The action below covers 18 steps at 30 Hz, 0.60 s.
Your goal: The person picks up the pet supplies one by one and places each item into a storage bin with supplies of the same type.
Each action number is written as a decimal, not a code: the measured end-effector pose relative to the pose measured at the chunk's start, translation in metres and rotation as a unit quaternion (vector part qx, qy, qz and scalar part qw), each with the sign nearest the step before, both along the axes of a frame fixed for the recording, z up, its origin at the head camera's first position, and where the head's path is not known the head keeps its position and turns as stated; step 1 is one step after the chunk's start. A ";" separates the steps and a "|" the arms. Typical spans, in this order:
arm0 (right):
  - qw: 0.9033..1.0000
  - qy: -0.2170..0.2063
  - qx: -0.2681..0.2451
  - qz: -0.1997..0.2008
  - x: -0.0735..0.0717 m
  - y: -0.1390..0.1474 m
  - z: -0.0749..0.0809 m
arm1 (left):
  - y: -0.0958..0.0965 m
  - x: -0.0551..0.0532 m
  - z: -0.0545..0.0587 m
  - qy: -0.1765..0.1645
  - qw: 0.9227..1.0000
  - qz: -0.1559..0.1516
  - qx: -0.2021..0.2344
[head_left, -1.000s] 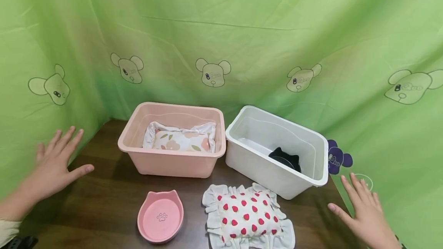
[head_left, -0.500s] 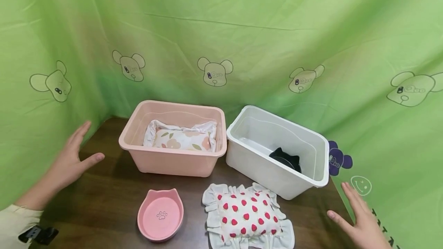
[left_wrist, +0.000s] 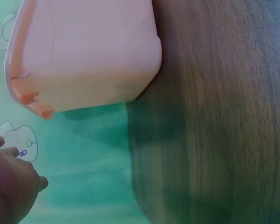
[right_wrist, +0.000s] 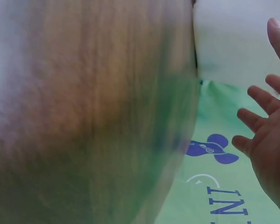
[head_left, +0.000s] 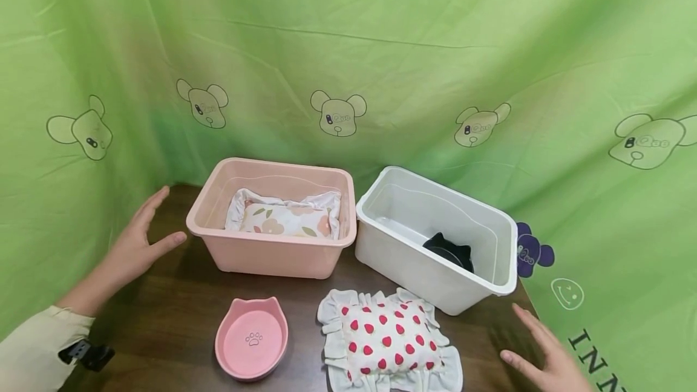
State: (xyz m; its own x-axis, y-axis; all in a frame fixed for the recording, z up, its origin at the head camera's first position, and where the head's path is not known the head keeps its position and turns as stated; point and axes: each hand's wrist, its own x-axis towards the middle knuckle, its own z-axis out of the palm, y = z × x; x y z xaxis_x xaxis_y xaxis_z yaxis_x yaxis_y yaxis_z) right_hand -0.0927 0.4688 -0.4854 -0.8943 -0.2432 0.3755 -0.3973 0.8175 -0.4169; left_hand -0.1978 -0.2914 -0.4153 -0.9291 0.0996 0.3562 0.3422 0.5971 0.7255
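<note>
My left hand (head_left: 133, 248) hovers left of the pink bin (head_left: 272, 256), its fingers straight, thumb spread toward the bin's side and nothing held. My right hand (head_left: 550, 352), fingers also extended, is at the table's right side, in front of the white bin (head_left: 414, 277). In the right wrist view that hand (right_wrist: 270, 126) shows spread fingers and no object. Inside the pink bin lies a floral cushion (head_left: 288, 221) with a white frill. A black cat-eared bowl (head_left: 449, 251) sits in the white bin, partly hidden by its front wall.
On the brown table (head_left: 163, 331), a pink cat-eared bowl (head_left: 253, 340) with a paw print stands at the front. A strawberry-print cushion (head_left: 389, 340) with a ruffled edge lies to its right. A green curtain (head_left: 348, 29) surrounds the table's back and sides.
My left hand has moved right, closer to the pink bin, and turned more edge-on. The right hand has shifted left and slightly down. Bins, bowls and cushions have stayed put.
</note>
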 end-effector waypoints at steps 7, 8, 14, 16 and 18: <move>0.996 0.019 -0.001 0.083 -0.002 -0.009 -0.007 | 0.009 -0.009 -0.004 -0.015 1.000 -0.010 0.014; 0.995 0.023 0.000 0.094 -0.002 -0.011 -0.008 | 0.010 -0.010 -0.004 -0.016 1.000 -0.012 0.016; 0.994 0.004 -0.003 0.112 -0.003 -0.022 -0.011 | 0.020 -0.017 -0.011 -0.016 1.000 -0.020 0.016; 0.993 -0.007 -0.008 0.114 -0.004 -0.026 -0.011 | 0.023 -0.019 -0.014 -0.013 1.000 -0.015 0.007; 0.993 -0.013 -0.011 0.120 -0.004 -0.030 -0.011 | 0.025 -0.020 -0.016 -0.012 1.000 -0.007 0.002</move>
State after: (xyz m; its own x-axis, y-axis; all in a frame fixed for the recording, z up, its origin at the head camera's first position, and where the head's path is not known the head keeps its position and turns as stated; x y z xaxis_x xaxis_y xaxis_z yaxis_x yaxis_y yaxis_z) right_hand -0.0968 0.4386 -0.4964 -0.8210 -0.4428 0.3604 -0.5686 0.6905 -0.4470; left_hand -0.2175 -0.2660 -0.4312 -0.9357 0.1122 0.3346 0.3337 0.5897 0.7354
